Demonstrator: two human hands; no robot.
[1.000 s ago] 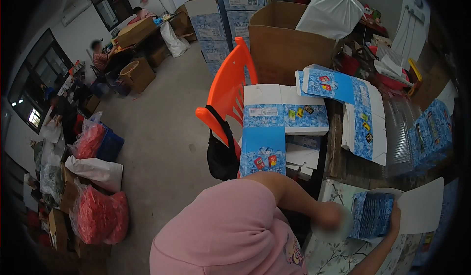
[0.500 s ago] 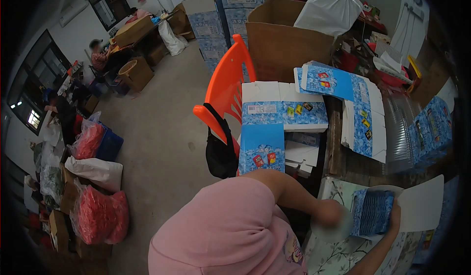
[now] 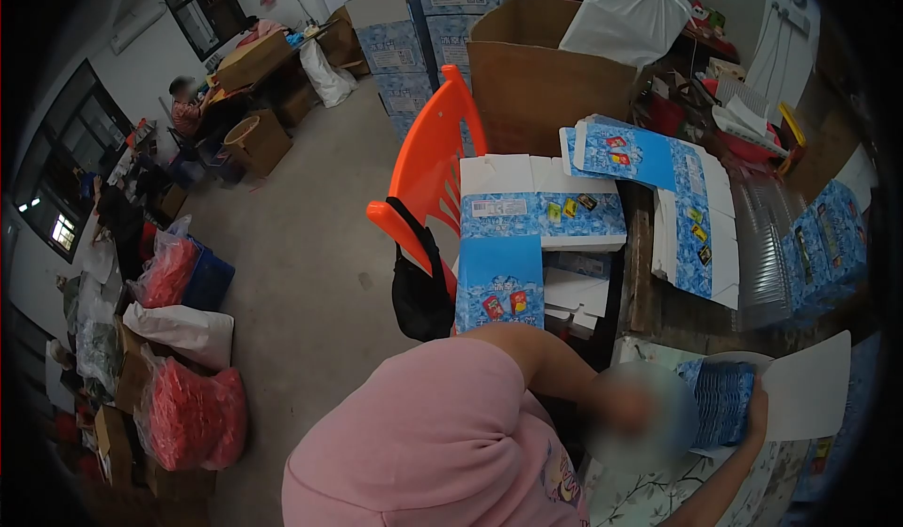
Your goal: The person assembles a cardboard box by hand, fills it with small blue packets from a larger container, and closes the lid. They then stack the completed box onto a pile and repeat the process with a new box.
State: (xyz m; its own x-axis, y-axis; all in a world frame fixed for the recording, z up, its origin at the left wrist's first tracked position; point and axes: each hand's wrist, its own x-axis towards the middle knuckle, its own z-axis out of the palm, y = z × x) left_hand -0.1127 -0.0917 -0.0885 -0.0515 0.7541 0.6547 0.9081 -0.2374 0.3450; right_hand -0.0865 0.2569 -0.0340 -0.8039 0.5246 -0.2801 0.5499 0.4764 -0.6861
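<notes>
An open box with a white flap (image 3: 807, 391) sits on the flower-patterned tabletop (image 3: 649, 497). Inside it is a tight row of blue ice-patterned packets (image 3: 722, 403). My right hand (image 3: 757, 416) is closed around the right side of the box, beside the packets. My left hand (image 3: 628, 408) is just left of the packet row, at the end of my bent arm. A blurred patch covers that hand and the left edge of the packets, so its fingers and anything in them cannot be made out.
Flattened blue printed cartons (image 3: 541, 207) lie stacked by an orange chair (image 3: 423, 165) with a black bag. More cartons (image 3: 696, 216) and clear plastic trays (image 3: 760, 245) lie beyond. A big cardboard box (image 3: 550, 94) stands behind. Other people sit at tables far left.
My left hand's blurred patch has spread rightward over the left edge of the packets. My right hand stays at the side of the box.
</notes>
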